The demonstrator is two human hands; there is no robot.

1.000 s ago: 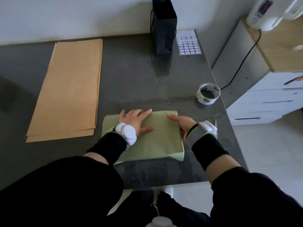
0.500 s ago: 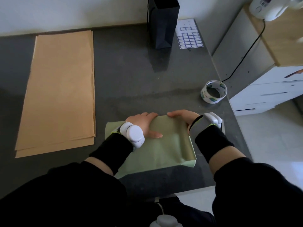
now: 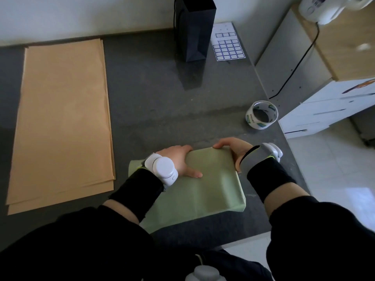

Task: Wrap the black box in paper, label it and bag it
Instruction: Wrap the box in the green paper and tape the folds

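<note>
The box is hidden under pale green paper [image 3: 209,187], a wrapped parcel lying near the front edge of the dark table [image 3: 154,102]. My left hand [image 3: 178,161] grips the parcel's far left corner, fingers curled over the far edge and thumb flat on top. My right hand [image 3: 233,149] holds the far right corner, fingers over the far edge. A tape roll [image 3: 261,115] stands to the right behind the parcel. A black paper bag [image 3: 193,29] stands upright at the back, with a sheet of blue-edged labels [image 3: 227,45] beside it.
A stack of brown paper sheets [image 3: 63,118] covers the left part of the table. White drawers [image 3: 332,106] and a wooden-topped cabinet with a white appliance [image 3: 324,9] and its black cable stand to the right.
Both hands slid from flat on top of the parcel to its far edge and now grip the far corners. The camera view moved closer and slightly left.
</note>
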